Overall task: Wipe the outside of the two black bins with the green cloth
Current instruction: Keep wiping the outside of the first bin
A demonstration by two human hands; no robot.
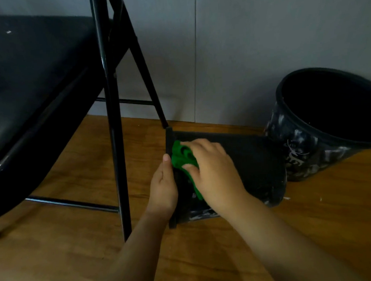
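A black bin [253,164] lies on its side on the wooden floor, its rim facing left. My left hand [163,185] grips that rim, thumb up along the edge. My right hand [214,171] presses the green cloth [181,158] flat against the bin's upturned side near the rim; part of the cloth is hidden under my palm. A second black bin [311,152], streaked with white marks, stands tilted at the right, its open mouth toward me, touching the lying bin's base.
A black folding chair [35,84] stands close at the left, with its front leg [118,157] and lower crossbar [71,202] just beside my left arm. A grey wall [240,50] runs right behind the bins. Wooden floor [336,207] stretches to the right and front.
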